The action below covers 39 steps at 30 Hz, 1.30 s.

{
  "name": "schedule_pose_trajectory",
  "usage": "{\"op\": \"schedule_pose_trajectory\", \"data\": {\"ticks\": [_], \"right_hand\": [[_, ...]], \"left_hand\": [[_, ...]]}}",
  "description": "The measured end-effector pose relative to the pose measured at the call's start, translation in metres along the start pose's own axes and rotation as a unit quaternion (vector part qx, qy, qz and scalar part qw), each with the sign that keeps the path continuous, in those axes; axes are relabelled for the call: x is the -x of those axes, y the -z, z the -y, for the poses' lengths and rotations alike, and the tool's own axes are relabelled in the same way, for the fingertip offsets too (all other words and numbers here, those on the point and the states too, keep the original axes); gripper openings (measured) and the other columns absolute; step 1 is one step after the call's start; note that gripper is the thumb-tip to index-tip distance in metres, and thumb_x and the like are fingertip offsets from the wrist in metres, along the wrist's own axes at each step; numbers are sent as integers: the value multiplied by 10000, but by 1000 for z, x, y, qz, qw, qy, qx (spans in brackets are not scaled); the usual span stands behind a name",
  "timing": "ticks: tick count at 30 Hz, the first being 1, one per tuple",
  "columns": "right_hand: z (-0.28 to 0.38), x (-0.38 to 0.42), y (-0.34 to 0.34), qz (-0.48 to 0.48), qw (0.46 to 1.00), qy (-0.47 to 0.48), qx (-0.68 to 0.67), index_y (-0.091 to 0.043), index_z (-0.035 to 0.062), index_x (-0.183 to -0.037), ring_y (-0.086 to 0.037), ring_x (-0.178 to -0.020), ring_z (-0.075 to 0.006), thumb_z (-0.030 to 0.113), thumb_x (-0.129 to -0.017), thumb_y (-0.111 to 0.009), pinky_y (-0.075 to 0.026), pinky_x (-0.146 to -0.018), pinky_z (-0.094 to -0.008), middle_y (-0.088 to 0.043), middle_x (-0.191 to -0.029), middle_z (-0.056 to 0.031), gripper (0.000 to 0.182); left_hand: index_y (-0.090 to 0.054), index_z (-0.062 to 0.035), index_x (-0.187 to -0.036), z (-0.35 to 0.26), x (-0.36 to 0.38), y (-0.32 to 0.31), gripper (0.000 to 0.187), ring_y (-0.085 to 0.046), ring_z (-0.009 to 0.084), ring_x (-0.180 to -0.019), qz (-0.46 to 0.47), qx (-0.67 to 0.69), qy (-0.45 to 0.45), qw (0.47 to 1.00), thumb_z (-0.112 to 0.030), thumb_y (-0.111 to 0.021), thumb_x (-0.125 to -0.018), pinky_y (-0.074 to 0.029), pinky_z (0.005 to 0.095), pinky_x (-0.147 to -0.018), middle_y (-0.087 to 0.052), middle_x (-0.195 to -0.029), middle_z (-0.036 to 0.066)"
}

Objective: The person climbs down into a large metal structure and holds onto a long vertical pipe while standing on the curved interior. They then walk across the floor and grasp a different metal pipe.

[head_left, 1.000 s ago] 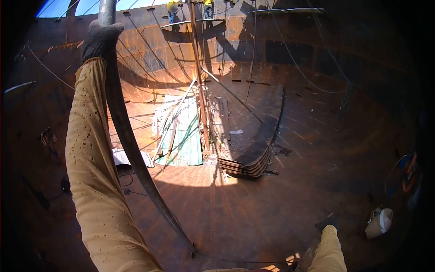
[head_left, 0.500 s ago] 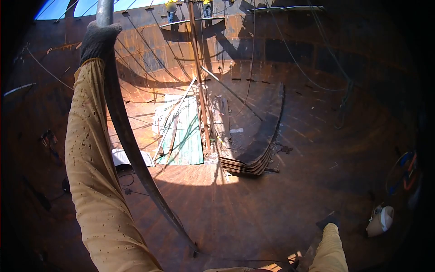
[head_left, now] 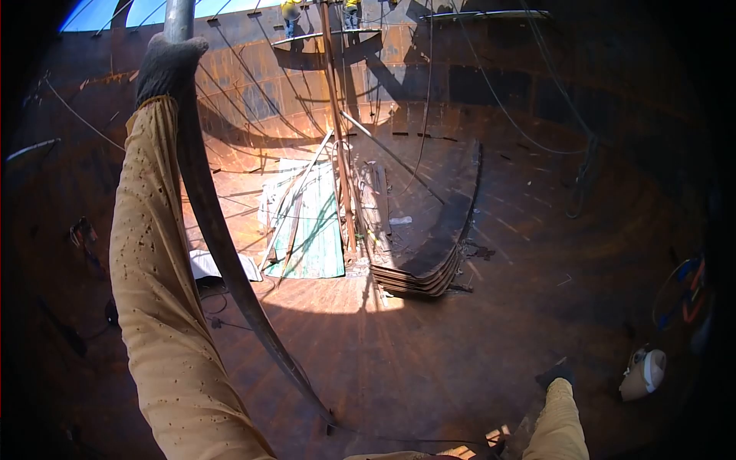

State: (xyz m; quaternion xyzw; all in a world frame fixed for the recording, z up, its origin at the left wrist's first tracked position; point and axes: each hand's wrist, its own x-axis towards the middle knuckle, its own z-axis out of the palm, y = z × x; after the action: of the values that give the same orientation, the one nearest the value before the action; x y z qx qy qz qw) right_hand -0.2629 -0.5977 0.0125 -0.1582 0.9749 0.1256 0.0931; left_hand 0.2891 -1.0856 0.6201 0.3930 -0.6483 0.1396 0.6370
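Observation:
My left hand [head_left: 167,69], in a dark glove, is raised at the upper left with its fingers wrapped round a metal pole [head_left: 230,268]. The pole is bright grey above the glove and dark below it, and runs down to the bottom centre, looking bowed in this wide view. A tan sleeve with small holes covers my left arm. Low on the right, my right hand [head_left: 553,373] shows as a small dark gloved shape at the end of another tan sleeve. Its fingers blend into the dark floor, and I cannot tell whether it holds anything.
A stack of curved metal plates [head_left: 418,280] lies on the rusty floor near green-white sheets [head_left: 310,222] and a tall brown post [head_left: 337,138]. A white container [head_left: 644,374] sits at right. Two people in yellow tops stand on a far platform [head_left: 326,50]. Cables [head_left: 491,100] hang about.

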Motion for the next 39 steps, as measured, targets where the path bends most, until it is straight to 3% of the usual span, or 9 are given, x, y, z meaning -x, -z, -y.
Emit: {"op": "schedule_pose_trajectory", "data": {"ticks": [7,12,16,21,22,27,33,37,39], "right_hand": [[1,7,9,20,1000,8,7,-617,128,-1398,-645,-1243,-270,676,-843,-622,-497,-1057,-416,-670,-1358,-67,780],[-1,7,24,133,985,-4,-112,-114,-81,-1589,-193,-1560,-321,675,-739,-761,-220,-1262,-357,-150,-1680,-236,1308],[-3,3,16,119,985,-3,-122,-117,-81,-1588,-184,-1562,-325,675,-743,-760,-216,-1263,-359,-147,-1681,-237,1303],[-3,-10,-9,27,1000,7,1,-160,-77,-1579,-673,-1192,-274,639,-811,-685,-526,-1010,-401,-685,-1329,-92,1174],[-3,-11,-9,30,999,12,1,-165,-76,-1579,-672,-1192,-275,638,-810,-685,-527,-1010,-401,-685,-1329,-93,1171],[-4,1,13,113,988,15,-100,-147,-80,-1585,-196,-1559,-327,704,-773,-709,-223,-1260,-361,-146,-1678,-245,1261],[-5,-8,9,152,985,15,-85,-164,-86,-1579,-229,-1550,-322,704,-794,-684,-256,-1246,-357,-152,-1670,-256,1229],[-8,-13,5,159,983,31,-80,-163,-77,-1584,-191,-1561,-324,720,-805,-658,-219,-1259,-365,-148,-1672,-254,1219],[-8,-14,-1,107,993,31,-49,-115,-92,-1578,-345,-1439,-313,696,-795,-672,-316,-1176,-375,-327,-1555,-209,1242]], "left_hand": [[-638,53,-1126,-13,10,8,620,-673,248,-795,27,33,-18,999,-405,-794,-738,-524,399,-743,-678,-881,139],[-639,49,-1103,5,-4,-5,603,-667,239,-775,-16,16,-14,1000,-405,-796,-739,-521,393,-724,-675,-866,132],[-641,47,-1088,-7,7,6,594,-663,235,-754,24,28,-24,999,-406,-797,-738,-520,392,-711,-668,-843,124],[-641,48,-1084,12,-7,-7,596,-661,231,-748,-6,33,-17,999,-411,-797,-739,-519,390,-706,-665,-834,121],[-641,48,-1086,14,-8,-7,597,-661,230,-748,-6,27,-16,999,-411,-797,-739,-519,389,-705,-665,-835,121],[-642,57,-1102,-12,11,8,615,-668,235,-758,25,36,-25,999,-411,-799,-737,-523,389,-710,-672,-847,126],[-650,74,-1113,8,-7,-3,650,-689,259,-794,-1,-1,-13,1000,-423,-800,-721,-534,405,-737,-690,-876,154],[-659,71,-1104,3,-5,-2,645,-700,272,-812,-7,-11,-7,1000,-425,-796,-714,-539,411,-751,-697,-885,168],[-664,67,-1095,2,-4,-2,635,-703,275,-815,-12,-10,-5,1000,-423,-794,-713,-540,412,-753,-699,-883,168]]}}
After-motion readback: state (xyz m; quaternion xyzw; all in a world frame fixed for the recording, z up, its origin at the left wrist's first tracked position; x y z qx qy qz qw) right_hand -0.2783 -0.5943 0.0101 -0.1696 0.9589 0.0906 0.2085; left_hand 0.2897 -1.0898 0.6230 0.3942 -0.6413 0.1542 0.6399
